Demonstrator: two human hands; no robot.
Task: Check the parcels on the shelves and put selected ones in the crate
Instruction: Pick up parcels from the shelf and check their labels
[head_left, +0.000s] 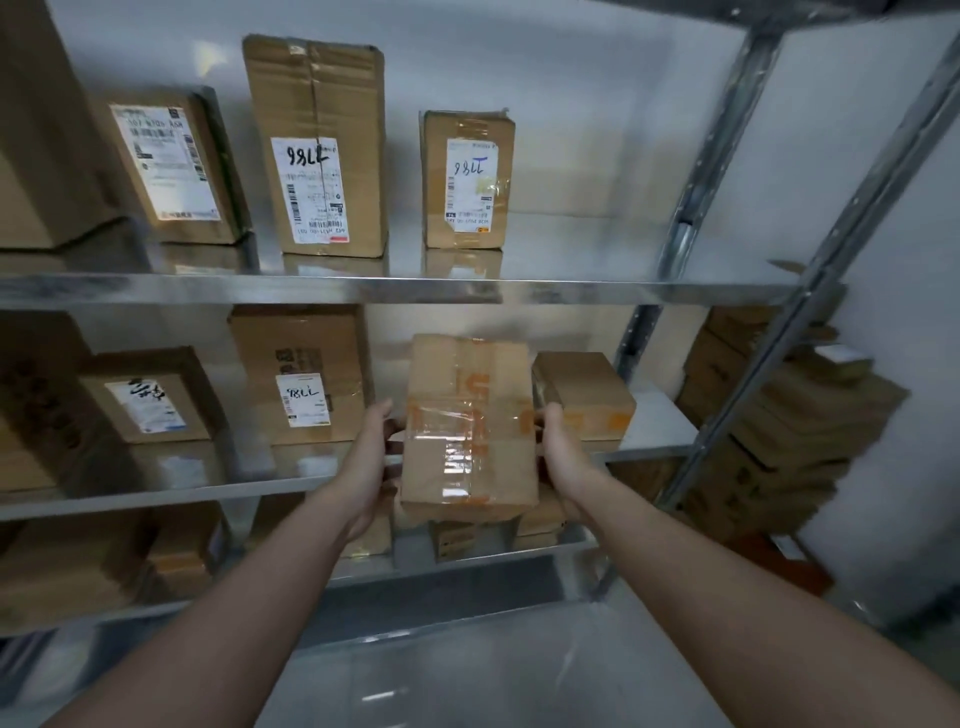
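I hold a small brown cardboard parcel, wrapped in clear and orange tape, out in front of the middle shelf. My left hand grips its left side and my right hand grips its right side. No label shows on the face turned to me. The upper shelf carries several upright labelled parcels, among them a tall one and a smaller one, both marked 7786. The crate is not in view.
Another taped box sits on the middle shelf just right of the held parcel, and a labelled box stands to its left. Stacked cartons fill the floor right of the metal upright. More boxes lie on the lowest shelf.
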